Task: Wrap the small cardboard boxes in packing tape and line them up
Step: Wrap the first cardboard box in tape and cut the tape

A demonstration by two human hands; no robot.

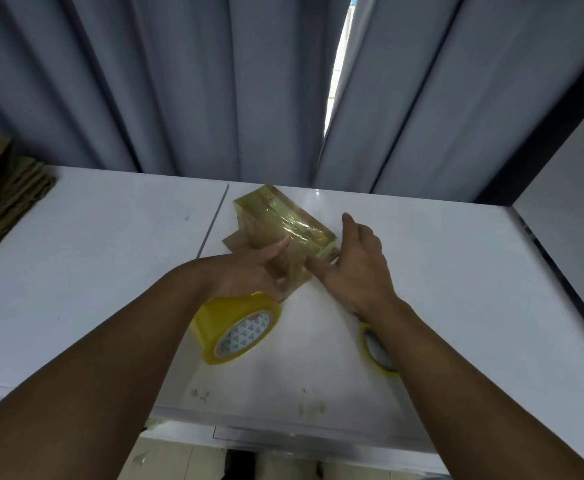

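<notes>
A small cardboard box [276, 216], partly wrapped in glossy yellowish packing tape, lies tilted on the white table [93, 254] near its far edge. My left hand [249, 275] grips the yellow tape roll [238, 327] from above, and its thumb presses on the box's near side. A strip of tape runs from the roll up onto the box. My right hand [356, 268] rests with fairly straight fingers against the box's right end, thumb touching the taped near edge.
Yellow-handled scissors [377, 348] lie on the table, partly hidden under my right wrist. A stack of flattened brown cardboard [3, 195] sits at the far left. A grey curtain hangs behind the table, and a white wall panel stands on the right.
</notes>
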